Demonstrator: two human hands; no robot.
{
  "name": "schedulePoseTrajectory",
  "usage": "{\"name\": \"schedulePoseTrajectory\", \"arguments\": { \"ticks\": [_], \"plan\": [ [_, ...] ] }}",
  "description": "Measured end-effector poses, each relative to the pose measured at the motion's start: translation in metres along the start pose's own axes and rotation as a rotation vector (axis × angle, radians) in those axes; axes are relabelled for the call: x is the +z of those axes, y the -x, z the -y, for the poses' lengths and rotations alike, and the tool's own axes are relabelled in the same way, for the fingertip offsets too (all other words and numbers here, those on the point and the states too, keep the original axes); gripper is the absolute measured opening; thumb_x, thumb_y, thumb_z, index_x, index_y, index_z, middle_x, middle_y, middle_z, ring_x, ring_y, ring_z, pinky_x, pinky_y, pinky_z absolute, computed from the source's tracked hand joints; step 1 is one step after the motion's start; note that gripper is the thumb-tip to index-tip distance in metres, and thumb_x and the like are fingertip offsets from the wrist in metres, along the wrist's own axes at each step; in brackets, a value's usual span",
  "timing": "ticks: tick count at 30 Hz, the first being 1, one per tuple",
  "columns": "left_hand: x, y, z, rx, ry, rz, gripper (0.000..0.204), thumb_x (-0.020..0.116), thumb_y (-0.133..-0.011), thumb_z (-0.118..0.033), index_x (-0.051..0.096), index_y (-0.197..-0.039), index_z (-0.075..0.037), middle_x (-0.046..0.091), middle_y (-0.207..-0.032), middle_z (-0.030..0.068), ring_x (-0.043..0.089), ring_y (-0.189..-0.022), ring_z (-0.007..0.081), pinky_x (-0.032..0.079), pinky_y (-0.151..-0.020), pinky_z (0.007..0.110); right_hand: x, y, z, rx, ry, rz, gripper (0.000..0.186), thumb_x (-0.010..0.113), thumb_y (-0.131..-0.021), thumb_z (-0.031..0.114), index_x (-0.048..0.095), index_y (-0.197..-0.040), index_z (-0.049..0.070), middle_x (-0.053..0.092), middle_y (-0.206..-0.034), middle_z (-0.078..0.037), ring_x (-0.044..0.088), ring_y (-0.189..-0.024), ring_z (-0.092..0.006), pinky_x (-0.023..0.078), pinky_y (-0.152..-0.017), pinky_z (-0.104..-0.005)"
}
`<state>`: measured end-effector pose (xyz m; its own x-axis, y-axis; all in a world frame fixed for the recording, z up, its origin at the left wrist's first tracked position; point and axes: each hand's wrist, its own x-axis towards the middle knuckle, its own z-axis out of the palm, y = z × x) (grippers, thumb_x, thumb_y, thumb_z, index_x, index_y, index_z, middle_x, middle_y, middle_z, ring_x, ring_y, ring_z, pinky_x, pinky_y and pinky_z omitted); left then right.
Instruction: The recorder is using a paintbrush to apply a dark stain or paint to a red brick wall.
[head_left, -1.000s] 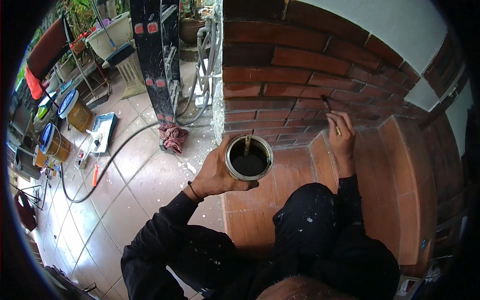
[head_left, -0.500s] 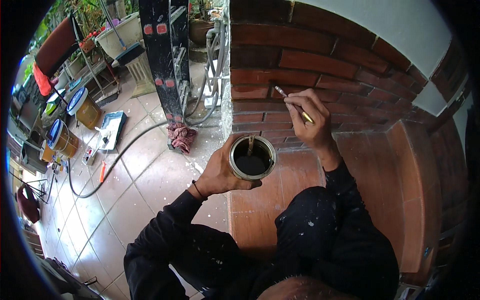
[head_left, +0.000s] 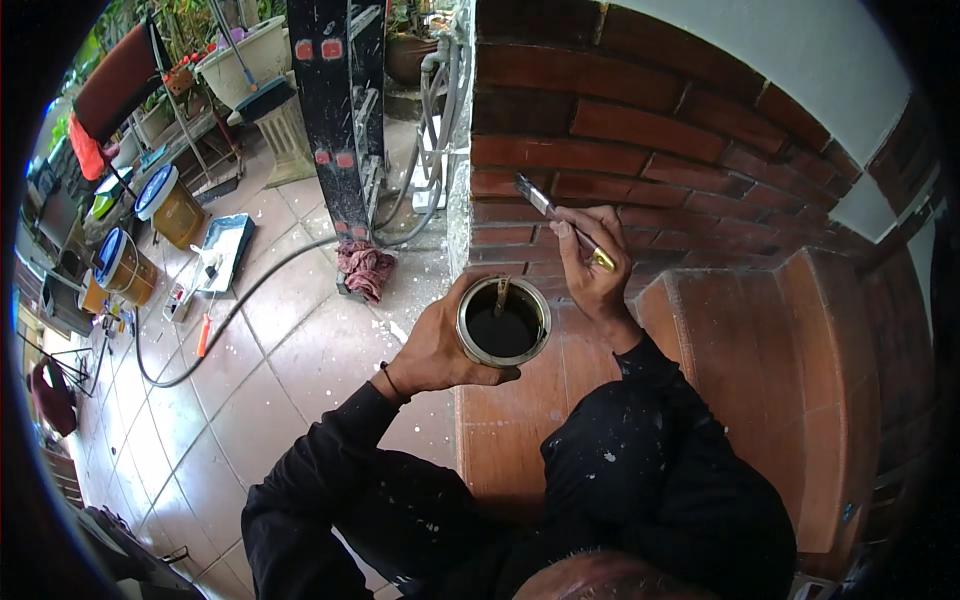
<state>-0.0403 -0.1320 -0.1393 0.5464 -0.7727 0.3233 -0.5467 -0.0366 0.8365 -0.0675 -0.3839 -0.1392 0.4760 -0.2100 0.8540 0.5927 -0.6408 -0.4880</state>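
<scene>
My left hand point(head_left: 440, 345) is wrapped round an open metal can point(head_left: 503, 357) with dark liquid inside. A thin stick point(head_left: 502, 296) stands in the can, leaning on its far rim. In my right hand point(head_left: 598, 265) I grip a paintbrush point(head_left: 540, 198) by its handle, whose yellowish end shows below my fingers. The brush's bristles point up and left, at the reddish-brown brick wall point(head_left: 620, 130); whether they touch it I cannot tell. Some bricks look dark and glossy.
A black ladder point(head_left: 325, 110) stands left of the wall, with a crumpled rag point(head_left: 365, 270) at its foot. Buckets point(head_left: 130, 270), a paint tray point(head_left: 228, 250) and a grey hose point(head_left: 255, 300) lie on the tiled floor. Terracotta steps point(head_left: 750, 350) rise at right.
My right hand has moved left and slightly down with the paintbrush, and the bristles now show more plainly against the bricks. The can stays almost still in my left hand.
</scene>
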Motion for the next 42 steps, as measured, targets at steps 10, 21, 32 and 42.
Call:
{"name": "schedulePoseTrajectory", "arguments": {
  "ticks": [10, 21, 32, 42],
  "plan": [
    [0.002, -0.001, 0.002, 0.032, 0.017, 0.008, 0.112, 0.102, -0.064, -0.043, 0.044, -0.150, -0.001, 0.068, -0.135, 0.0196, 0.070, -0.124, 0.0380, 0.055, -0.109, 0.044, 0.015, 0.013, -0.013, 0.016, -0.037, 0.022, 0.016, 0.070, -0.100, -0.004, 0.075, -0.114, 0.000, 0.067, -0.107, -0.010, 0.070, -0.094, -0.0188, 0.057, -0.078, -0.0306],
    [0.000, 0.001, 0.000, 0.031, -0.059, -0.001, 0.111, 0.101, -0.066, -0.046, 0.045, -0.149, 0.001, 0.069, -0.134, 0.0216, 0.071, -0.124, 0.0387, 0.056, -0.108, 0.044, 0.001, 0.015, -0.010, -0.036, 0.096, 0.059, 0.021, 0.067, -0.099, -0.007, 0.074, -0.117, 0.001, 0.063, -0.113, -0.012, 0.069, -0.097, -0.0222, 0.059, -0.079, -0.0326],
    [-0.001, 0.001, -0.001, 0.044, -0.037, 0.013, 0.111, 0.102, -0.065, -0.042, 0.045, -0.150, 0.001, 0.069, -0.135, 0.0214, 0.071, -0.124, 0.0377, 0.056, -0.109, 0.044, 0.019, 0.008, -0.007, 0.408, -0.420, -0.012, 0.019, 0.077, -0.103, 0.007, 0.062, -0.108, -0.003, 0.077, -0.102, -0.015, 0.081, -0.096, -0.0226, 0.069, -0.081, -0.0317],
    [0.002, 0.000, 0.011, -0.004, 0.011, 0.006, 0.114, 0.102, -0.064, -0.044, 0.044, -0.151, 0.001, 0.070, -0.134, 0.0209, 0.071, -0.124, 0.0377, 0.056, -0.109, 0.044, 0.034, 0.000, -0.029, 0.528, -0.566, -0.208, 0.027, 0.069, -0.110, 0.018, 0.069, -0.125, -0.004, 0.079, -0.110, -0.018, 0.081, -0.098, -0.0240, 0.068, -0.082, -0.0294]
  ]
}}
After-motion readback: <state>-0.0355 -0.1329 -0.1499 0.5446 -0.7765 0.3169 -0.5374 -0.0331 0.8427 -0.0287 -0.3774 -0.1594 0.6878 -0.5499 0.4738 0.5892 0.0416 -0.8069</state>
